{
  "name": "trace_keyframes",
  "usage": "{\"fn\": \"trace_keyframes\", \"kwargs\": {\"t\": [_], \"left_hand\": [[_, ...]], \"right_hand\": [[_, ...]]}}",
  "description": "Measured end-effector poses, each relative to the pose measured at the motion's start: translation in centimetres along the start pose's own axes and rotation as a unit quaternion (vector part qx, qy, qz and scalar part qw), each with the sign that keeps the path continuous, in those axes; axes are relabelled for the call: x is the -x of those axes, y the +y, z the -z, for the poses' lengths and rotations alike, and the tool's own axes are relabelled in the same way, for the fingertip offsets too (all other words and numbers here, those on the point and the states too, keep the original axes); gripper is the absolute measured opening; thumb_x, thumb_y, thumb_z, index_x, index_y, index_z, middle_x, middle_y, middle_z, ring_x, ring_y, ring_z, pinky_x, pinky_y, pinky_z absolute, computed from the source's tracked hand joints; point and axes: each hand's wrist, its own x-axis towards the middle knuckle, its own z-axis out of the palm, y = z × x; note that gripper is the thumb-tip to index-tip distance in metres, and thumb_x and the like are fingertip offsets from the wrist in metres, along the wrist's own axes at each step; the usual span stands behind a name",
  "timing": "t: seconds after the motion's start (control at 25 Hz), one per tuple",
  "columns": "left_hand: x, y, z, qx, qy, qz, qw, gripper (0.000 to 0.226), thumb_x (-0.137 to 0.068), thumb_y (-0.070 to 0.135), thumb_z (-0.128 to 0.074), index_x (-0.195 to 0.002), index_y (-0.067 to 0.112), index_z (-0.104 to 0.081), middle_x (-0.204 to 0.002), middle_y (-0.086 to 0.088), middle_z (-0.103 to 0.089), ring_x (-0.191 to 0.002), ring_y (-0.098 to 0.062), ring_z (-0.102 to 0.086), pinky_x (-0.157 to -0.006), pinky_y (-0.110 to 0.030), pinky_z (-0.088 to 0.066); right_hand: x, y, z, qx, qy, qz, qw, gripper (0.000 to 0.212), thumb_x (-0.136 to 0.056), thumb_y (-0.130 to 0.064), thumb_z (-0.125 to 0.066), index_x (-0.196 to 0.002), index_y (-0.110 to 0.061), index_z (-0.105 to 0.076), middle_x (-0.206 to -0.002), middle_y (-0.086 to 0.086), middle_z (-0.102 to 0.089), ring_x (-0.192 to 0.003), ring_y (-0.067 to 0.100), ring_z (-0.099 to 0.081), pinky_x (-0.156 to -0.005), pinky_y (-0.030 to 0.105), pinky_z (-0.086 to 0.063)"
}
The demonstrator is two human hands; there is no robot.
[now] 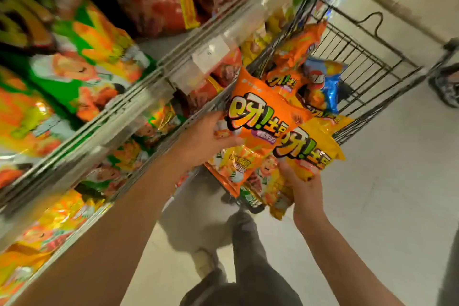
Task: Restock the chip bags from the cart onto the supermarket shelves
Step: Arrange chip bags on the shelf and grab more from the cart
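Between the shelves [139, 87] and the cart [360, 62], both hands are up with bags, mid-transfer. Left hand [208, 141] grips the orange chip bag [260, 112] by its lower left edge, fingers [223, 135] curled onto the film, thumb side hidden behind the bag. Right hand [304, 186] holds the yellow chip bag [315, 146] from underneath, and seems to clutch a few smaller bags [270, 181] below it too; exact count unclear. Step in hand, by my read: bags just lifted clear of the cart, about to go onto a shelf. Early-to-mid task, since more bags remain beyond the fingers in the cart: orange ones plus a blue bag [325, 84]. Next move likely calls for swinging left toward the shelf edge, picking a tier with matching stock, and sliding the orange bag in upright without knocking the price-tag strip [211, 54]. Two full hands mean one load probably has to be placed first. Materials: bags are glossy foil-plastic film, puffy with air, pillow-shaped, crimped seams, slippery, easily crushed. Cart is thin dark wire mesh, rigid. Shelves are pale metal with clear plastic label rails, packed left of the fingers with green, orange and red bags, all motion-blurred. Floor [372, 194] is smooth and pale.
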Motion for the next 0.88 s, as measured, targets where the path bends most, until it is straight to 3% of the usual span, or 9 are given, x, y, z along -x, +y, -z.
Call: {"fn": "trace_keyframes", "kwargs": {"t": [0.08, 0.16, 0.32, 0.44, 0.56, 0.68, 0.76, 0.88], "left_hand": [[3.4, 0.9, 0.7, 0.022, 0.017, -0.006, 1.000, 0.045, -0.084, 0.035, -0.080, -0.114, 0.060, -0.056, -0.102, 0.044, -0.062, -0.090, 0.026, -0.057, -0.068, 0.002, -0.044], [6.4, 1.4, 1.3, 0.030, 0.036, -0.009, 0.999, 0.046, -0.085, 0.034, -0.079, -0.112, 0.064, -0.055, -0.096, 0.041, -0.062, -0.083, 0.023, -0.058, -0.065, 0.002, -0.043], [10.7, 2.2, 1.9, 0.064, 0.090, -0.008, 0.994, 0.043, -0.082, 0.034, -0.082, -0.092, 0.069, -0.058, -0.093, 0.049, -0.060, -0.088, 0.025, -0.058, -0.061, 0.000, -0.044], [13.2, 3.1, 2.1, 0.080, 0.133, -0.021, 0.988, 0.040, -0.083, 0.034, -0.081, -0.094, 0.066, -0.059, -0.094, 0.046, -0.063, -0.090, 0.028, -0.056, -0.061, 0.001, -0.044], [16.2, 3.7, 2.5, 0.074, 0.185, -0.021, 0.980, 0.037, -0.082, 0.043, -0.080, -0.114, 0.048, -0.061, -0.111, 0.034, -0.065, -0.102, 0.022, -0.057, -0.070, 0.001, -0.044], [19.8, 4.3, 2.6, 0.048, 0.241, -0.013, 0.969, 0.039, -0.083, 0.042, -0.079, -0.115, 0.049, -0.058, -0.106, 0.043, -0.063, -0.099, 0.025, -0.055, -0.077, -0.002, -0.045], [22.2, 4.3, 2.2, 0.041, 0.273, 0.003, 0.961, 0.037, -0.084, 0.041, -0.079, -0.113, 0.051, -0.058, -0.105, 0.037, -0.067, -0.099, 0.019, -0.060, -0.082, -0.011, -0.048], [25.9, 3.4, 0.5, 0.030, 0.319, 0.049, 0.946, 0.024, -0.084, 0.042, -0.079, -0.102, 0.040, -0.065, -0.101, 0.021, -0.069, -0.096, 0.002, -0.064, -0.081, -0.026, -0.049]], "right_hand": [[3.5, -0.4, 1.1, 0.015, -0.013, 0.030, 0.999, 0.051, -0.081, -0.030, -0.084, -0.127, -0.024, -0.063, -0.114, 0.004, -0.076, -0.099, 0.027, -0.076, -0.080, 0.051, -0.062], [6.6, -0.7, 1.8, 0.022, -0.020, 0.043, 0.999, 0.051, -0.079, -0.031, -0.085, -0.125, -0.028, -0.063, -0.112, 0.002, -0.077, -0.098, 0.027, -0.076, -0.078, 0.052, -0.063], [9.9, -2.3, 2.2, 0.041, -0.038, 0.071, 0.996, 0.055, -0.073, -0.035, -0.086, -0.122, -0.033, -0.063, -0.110, 0.000, -0.077, -0.098, 0.026, -0.076, -0.073, 0.046, -0.064], [10.7, -3.8, 2.2, 0.027, -0.079, 0.088, 0.993, 0.062, -0.072, -0.032, -0.086, -0.129, -0.030, -0.060, -0.115, 0.005, -0.075, -0.100, 0.030, -0.075, -0.077, 0.052, -0.063], [11.4, -4.7, 1.8, 0.030, -0.116, 0.091, 0.989, 0.069, -0.069, -0.034, -0.088, -0.131, -0.032, -0.059, -0.118, 0.004, -0.075, -0.102, 0.028, -0.075, -0.078, 0.051, -0.063], [11.9, -5.0, 1.1, 0.049, -0.171, 0.108, 0.978, 0.065, -0.068, -0.038, -0.089, -0.125, -0.038, -0.060, -0.112, -0.003, -0.076, -0.096, 0.018, -0.077, -0.071, 0.039, -0.064], [12.5, -5.0, 0.6, 0.070, -0.204, 0.124, 0.969, 0.064, -0.062, -0.049, -0.091, -0.119, -0.042, -0.062, -0.110, -0.006, -0.077, -0.095, 0.014, -0.076, -0.072, 0.036, -0.064], [13.1, -4.1, -0.1, 0.113, -0.262, 0.137, 0.949, 0.065, -0.065, -0.053, -0.090, -0.123, -0.037, -0.064, -0.111, -0.005, -0.077, -0.101, 0.017, -0.075, -0.085, 0.048, -0.062]]}}
